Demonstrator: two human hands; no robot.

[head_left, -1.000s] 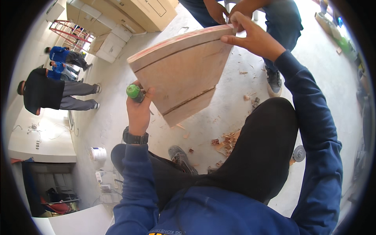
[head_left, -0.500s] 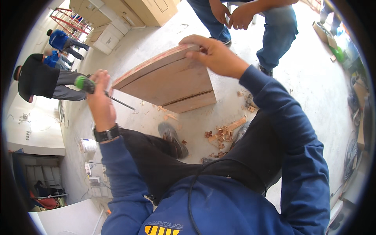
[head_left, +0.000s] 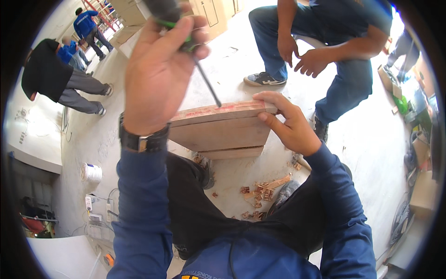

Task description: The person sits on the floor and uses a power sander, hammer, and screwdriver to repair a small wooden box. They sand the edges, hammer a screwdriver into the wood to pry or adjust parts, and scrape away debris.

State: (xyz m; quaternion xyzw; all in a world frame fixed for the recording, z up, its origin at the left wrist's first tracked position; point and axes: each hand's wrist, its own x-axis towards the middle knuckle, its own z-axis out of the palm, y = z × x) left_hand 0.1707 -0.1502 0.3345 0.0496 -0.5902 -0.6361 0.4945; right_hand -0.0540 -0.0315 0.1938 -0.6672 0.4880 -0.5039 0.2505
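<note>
In my raised left hand (head_left: 160, 74) is a screwdriver (head_left: 207, 83) with a black and green handle, the fingers closed round it. Its thin dark shaft slants down, and the tip appears close to the top edge of a wooden panel (head_left: 223, 132); I cannot tell if they touch. Red marks run along that edge, and a dark groove crosses the panel's face lower down. My right hand (head_left: 292, 123) grips the panel's upper right corner, thumb on the near side and fingers over the edge. My left hand and wrist hide the panel's left end.
Wood chips (head_left: 260, 193) lie on the floor between my feet. A person (head_left: 344, 46) crouches opposite with hands together, one shoe (head_left: 265, 80) near the panel. Other people stand far left. A white tub (head_left: 91, 172) and power sockets (head_left: 93, 204) are at left; cardboard boxes (head_left: 211, 18) stand behind.
My left hand has risen and moved right with the screwdriver, whose tip is now near the panel's top edge. The panel and my right hand have moved lower and to the right.
</note>
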